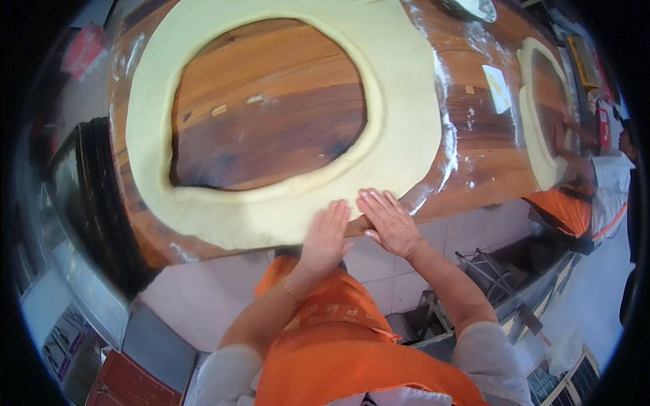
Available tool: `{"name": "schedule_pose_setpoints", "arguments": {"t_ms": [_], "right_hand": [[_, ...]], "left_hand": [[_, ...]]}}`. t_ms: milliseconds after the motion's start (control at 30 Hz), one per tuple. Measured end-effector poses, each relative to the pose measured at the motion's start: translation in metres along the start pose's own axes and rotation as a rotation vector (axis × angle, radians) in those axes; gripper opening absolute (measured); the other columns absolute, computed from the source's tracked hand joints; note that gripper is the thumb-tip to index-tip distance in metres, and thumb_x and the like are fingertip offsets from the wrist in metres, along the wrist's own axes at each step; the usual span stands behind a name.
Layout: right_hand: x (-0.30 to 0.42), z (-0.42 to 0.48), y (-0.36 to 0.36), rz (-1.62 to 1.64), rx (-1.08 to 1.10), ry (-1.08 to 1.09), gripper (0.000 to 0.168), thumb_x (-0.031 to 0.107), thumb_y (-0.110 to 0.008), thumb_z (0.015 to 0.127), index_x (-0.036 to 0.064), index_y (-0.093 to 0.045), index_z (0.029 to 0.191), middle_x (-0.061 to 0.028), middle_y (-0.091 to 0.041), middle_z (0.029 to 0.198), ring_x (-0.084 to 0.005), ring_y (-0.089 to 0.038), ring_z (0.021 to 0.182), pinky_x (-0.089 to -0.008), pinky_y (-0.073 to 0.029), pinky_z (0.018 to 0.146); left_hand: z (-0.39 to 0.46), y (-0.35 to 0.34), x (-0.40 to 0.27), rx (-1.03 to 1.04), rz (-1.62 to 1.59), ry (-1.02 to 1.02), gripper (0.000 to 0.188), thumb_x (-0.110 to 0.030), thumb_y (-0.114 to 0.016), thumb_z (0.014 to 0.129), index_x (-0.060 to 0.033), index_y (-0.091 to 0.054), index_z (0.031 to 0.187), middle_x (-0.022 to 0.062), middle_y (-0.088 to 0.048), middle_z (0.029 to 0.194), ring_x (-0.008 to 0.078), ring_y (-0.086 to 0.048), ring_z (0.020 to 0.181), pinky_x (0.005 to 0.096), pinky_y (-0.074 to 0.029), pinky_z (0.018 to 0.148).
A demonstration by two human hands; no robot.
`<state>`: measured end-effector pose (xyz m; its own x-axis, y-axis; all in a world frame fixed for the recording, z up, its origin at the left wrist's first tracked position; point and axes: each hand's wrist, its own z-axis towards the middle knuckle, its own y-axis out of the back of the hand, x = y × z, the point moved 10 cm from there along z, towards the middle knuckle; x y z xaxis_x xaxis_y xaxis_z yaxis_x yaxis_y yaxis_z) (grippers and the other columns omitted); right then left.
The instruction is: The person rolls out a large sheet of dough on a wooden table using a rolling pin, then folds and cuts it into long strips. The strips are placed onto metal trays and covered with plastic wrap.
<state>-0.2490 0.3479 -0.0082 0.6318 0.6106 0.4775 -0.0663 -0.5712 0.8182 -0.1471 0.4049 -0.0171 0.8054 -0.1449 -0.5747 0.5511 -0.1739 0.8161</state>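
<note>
A large ring of pale dough [406,116] lies on the wooden worktable [269,127] before me. Its inner edge is rolled into a thick rim, while the outer part is a wide flat sheet. My left hand [327,236] rests palm down on the sheet's near edge, slightly blurred, with its thumb out to the side. Just right of it, my right hand [390,223] lies flat with its fingertips on the dough near the table's front edge. Neither hand holds anything. The far end of the ring runs out of view at the top.
A white scraper [496,90] and a metal bowl [472,7] of white powder sit on the right. Beyond them, a co-worker's hand [566,124] is by another dough ring [535,137]. Black trays [109,203] stand against the table's left side. Stools [485,274] are at lower right.
</note>
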Motion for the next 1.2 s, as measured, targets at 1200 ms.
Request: {"name": "schedule_pose_setpoints", "arguments": {"t_ms": [1200], "right_hand": [[0.165,0.061,-0.057,-0.005,0.075,0.291,0.076,0.024,-0.073,0.085,0.006,-0.039,0.150,-0.0115,-0.038,0.155,-0.0274,-0.032,0.147,-0.0497,-0.023,0.121]], "left_hand": [[-0.139,0.128,0.185,-0.385,0.174,0.717,0.091,-0.029,-0.066,0.087,0.0092,-0.018,0.154,0.0297,-0.020,0.161,0.0420,-0.017,0.152,0.0571,-0.011,0.121]]}}
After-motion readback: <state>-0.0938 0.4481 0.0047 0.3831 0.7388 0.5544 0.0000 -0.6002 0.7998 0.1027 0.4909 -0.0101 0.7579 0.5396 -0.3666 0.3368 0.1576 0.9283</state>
